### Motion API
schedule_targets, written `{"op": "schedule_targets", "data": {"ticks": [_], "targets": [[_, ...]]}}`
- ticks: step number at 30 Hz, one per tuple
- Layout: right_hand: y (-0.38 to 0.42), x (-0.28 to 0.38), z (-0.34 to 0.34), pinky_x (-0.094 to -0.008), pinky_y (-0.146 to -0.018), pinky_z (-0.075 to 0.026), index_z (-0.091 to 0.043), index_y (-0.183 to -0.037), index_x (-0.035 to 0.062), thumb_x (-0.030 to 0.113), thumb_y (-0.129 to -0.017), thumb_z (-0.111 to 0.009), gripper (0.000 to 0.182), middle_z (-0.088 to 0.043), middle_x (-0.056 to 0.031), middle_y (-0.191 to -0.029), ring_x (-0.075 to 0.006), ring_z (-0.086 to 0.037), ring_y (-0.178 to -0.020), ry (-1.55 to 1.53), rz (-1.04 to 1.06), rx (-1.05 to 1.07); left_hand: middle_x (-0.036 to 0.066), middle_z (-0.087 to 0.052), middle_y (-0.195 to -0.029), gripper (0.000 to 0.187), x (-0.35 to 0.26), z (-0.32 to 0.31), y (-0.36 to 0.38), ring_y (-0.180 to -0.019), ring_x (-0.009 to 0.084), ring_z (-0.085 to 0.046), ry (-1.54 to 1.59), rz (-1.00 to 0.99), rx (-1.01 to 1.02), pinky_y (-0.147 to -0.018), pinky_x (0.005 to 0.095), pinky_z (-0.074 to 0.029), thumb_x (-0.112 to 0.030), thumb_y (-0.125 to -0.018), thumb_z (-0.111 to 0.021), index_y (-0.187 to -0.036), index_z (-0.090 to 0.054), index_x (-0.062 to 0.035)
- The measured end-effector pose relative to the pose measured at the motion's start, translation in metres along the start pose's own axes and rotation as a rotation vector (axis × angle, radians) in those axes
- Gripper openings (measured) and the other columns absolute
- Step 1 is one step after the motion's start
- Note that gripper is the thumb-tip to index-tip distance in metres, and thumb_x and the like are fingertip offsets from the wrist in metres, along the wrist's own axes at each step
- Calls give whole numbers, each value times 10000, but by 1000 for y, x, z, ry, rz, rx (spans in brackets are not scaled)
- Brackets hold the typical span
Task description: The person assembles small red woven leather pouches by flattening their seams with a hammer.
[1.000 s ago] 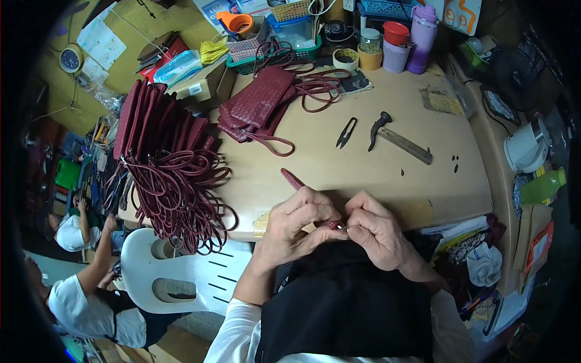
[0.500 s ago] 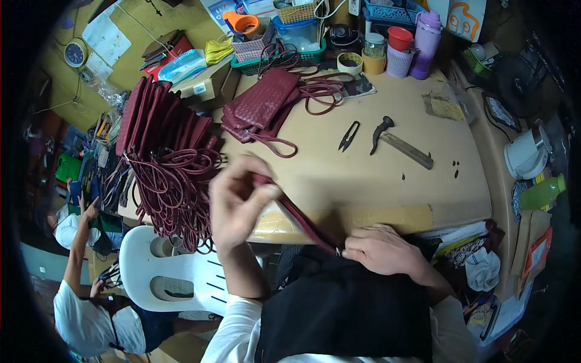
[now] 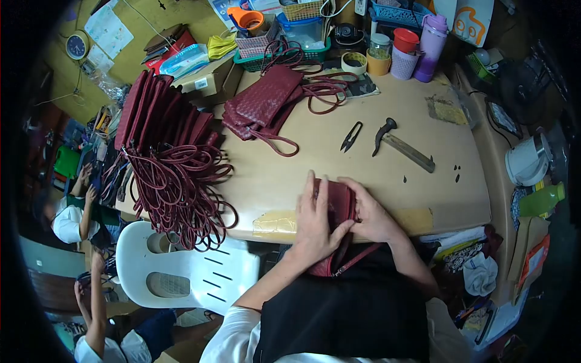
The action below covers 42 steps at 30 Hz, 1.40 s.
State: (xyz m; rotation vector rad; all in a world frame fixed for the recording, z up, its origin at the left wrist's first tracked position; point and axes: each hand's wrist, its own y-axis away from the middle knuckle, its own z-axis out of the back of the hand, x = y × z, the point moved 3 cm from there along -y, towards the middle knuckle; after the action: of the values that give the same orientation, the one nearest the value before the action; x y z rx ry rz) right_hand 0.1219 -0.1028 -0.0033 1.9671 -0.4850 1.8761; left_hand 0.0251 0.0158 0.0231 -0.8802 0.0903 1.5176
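At the table's front edge I hold a dark red wristlet pouch (image 3: 341, 202) between both hands. My left hand (image 3: 315, 218) lies along its left side, fingers stretched upward and thumb across the lower front. Around the right edge curl the fingers of my right hand (image 3: 372, 218). The pouch's lower part and strap hang toward my black apron (image 3: 351, 308); its underside is hidden. Beyond my hands lie black thread snips (image 3: 351, 138) and a hammer (image 3: 408, 150) with a wooden handle. Several small dark bits (image 3: 457, 173) are to their right.
A tall stack of red pouches (image 3: 151, 115) stands at the left, its looped straps (image 3: 178, 190) hanging over the edge. More woven pouches (image 3: 266, 100) lie farther back. A white plastic chair (image 3: 212, 272) is at lower left. Two other people work at far left.
My left hand has come down and right from the raised strap to the pouch. My right hand has moved up from my lap, and the pouch is now at the table edge.
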Motion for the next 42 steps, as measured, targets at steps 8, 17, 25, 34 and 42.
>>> {"op": "schedule_targets", "data": {"ticks": [8,17,25,34,42], "targets": [[-8,-15,-1,-352,-1094,-340,-182,-1462,37,-138,-651,-698,977,-300,-116,-1438,-208,-339,-1331,-453,119,38,321,-100,-1507,1040,11,7,0,-1354,476,-262,135,189,300,-1092,453,-325,-224,-669,-713,-1490,-106,-26],[-12,-36,-2,-322,-1034,-381,-384,-1349,45,-40,-702,-680,717,-499,-127,-1269,-203,-474,-1220,-30,136,-301,134,-528,-855,375,6,8,9,-818,301,-520,31,28,21,-715,399,-457,-54,-743,-647,-1116,-632,-17],[-7,-22,-6,-278,-881,-482,-506,-1253,14,218,-833,-658,491,-620,-80,-1088,-133,-595,-980,29,261,-242,116,-500,-751,371,-21,3,5,-655,258,-540,355,-189,82,-579,330,-459,38,-702,-626,-1069,-660,-5],[11,-9,2,-276,-719,-512,-629,-1000,21,406,-673,-786,529,-663,-67,-885,-147,-647,-796,245,416,-395,123,-528,-781,326,-40,6,3,-680,260,-559,501,-279,178,-601,325,-475,44,-722,-636,-1047,-662,24],[3,-7,12,-261,-696,-500,-637,-1014,18,296,-694,-769,444,-648,-55,-856,-135,-632,-770,356,450,-552,130,-578,-886,290,-28,8,-2,-802,211,-577,647,-187,260,-739,307,-481,-6,-814,-614,-1100,-643,34]]}}
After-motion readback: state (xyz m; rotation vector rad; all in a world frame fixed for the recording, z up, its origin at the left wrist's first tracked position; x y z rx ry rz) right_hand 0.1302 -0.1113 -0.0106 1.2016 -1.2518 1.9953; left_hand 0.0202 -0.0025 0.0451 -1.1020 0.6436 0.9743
